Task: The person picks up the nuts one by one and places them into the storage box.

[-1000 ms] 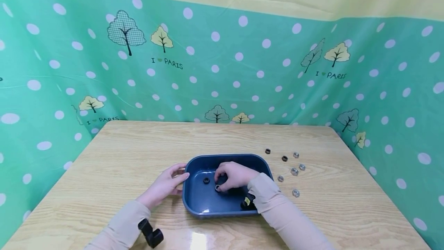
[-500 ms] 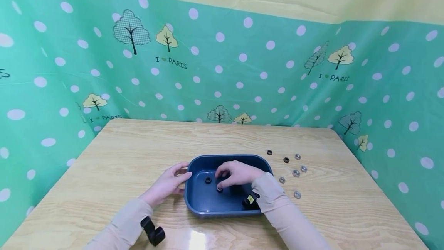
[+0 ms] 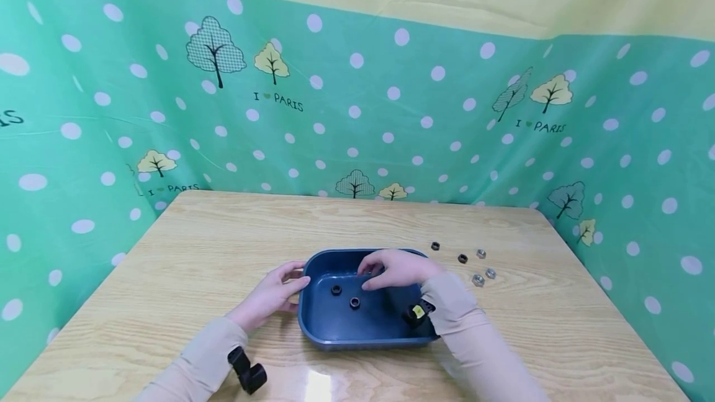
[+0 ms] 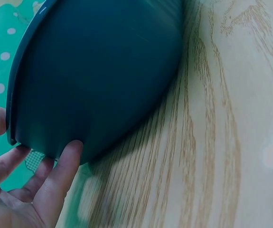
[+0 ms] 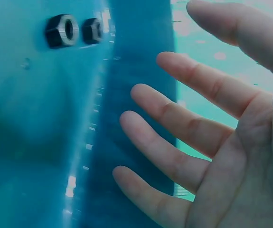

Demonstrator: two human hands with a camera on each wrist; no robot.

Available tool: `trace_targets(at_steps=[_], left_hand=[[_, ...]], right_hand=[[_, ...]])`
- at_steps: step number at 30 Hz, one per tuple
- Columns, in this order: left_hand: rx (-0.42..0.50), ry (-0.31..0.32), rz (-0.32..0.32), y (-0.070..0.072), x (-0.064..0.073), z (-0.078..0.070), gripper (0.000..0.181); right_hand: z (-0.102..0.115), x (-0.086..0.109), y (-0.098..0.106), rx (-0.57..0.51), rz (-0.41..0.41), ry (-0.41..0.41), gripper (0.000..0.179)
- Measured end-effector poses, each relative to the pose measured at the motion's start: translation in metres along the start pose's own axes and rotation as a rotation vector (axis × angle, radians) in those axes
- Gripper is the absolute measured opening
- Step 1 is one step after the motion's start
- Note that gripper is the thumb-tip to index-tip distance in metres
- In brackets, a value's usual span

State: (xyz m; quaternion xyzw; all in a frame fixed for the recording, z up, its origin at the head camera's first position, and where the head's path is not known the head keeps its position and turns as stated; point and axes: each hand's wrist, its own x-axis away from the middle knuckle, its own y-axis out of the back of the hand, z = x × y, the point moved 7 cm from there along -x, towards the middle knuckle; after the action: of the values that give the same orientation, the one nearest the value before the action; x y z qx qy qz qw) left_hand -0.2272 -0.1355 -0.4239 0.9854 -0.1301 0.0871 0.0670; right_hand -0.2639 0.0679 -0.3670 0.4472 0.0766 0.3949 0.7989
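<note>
A dark blue plastic basin (image 3: 357, 330) lies on the table. Two black hex nuts rest on its floor: one nut (image 3: 336, 290) at the left and another nut (image 3: 354, 303) closer to the middle. My left hand (image 3: 267, 295) holds the basin's left end, thumb at the rim, other fingertips against the outer wall (image 4: 93, 80). Over the basin's right half is my right hand (image 3: 398, 267), with spread, loosely bent fingers and nothing between them. The right wrist view shows both nuts (image 5: 61, 31) apart from that hand's fingertips (image 5: 141, 92).
Right of the basin, two black nuts (image 3: 462, 259) and several silver nuts (image 3: 478, 280) are scattered on the wooden table (image 3: 240, 228). The right sleeve (image 3: 475, 334) crosses the basin's right end. A green dotted curtain (image 3: 313, 141) hangs behind the table.
My right hand has let go of a black nut on the basin floor and moved to the right. My left hand stays at the basin's end. The right arm now covers two silver nuts.
</note>
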Motion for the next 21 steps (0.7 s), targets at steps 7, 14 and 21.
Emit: trace_targets(at_steps=[7,14,21], left_hand=[[-0.002,0.01,-0.019,0.001,-0.002,0.002,0.049],[-0.003,0.027,-0.047,0.001,-0.005,0.005,0.047],[-0.007,0.025,-0.052,0.003,-0.006,0.005,0.045]], right_hand=[[0.006,0.018,0.014,-0.026,-0.009,0.013,0.03],[0.003,0.042,0.027,-0.017,-0.04,0.024,0.031],[-0.01,0.065,0.035,0.022,-0.15,0.032,0.033]])
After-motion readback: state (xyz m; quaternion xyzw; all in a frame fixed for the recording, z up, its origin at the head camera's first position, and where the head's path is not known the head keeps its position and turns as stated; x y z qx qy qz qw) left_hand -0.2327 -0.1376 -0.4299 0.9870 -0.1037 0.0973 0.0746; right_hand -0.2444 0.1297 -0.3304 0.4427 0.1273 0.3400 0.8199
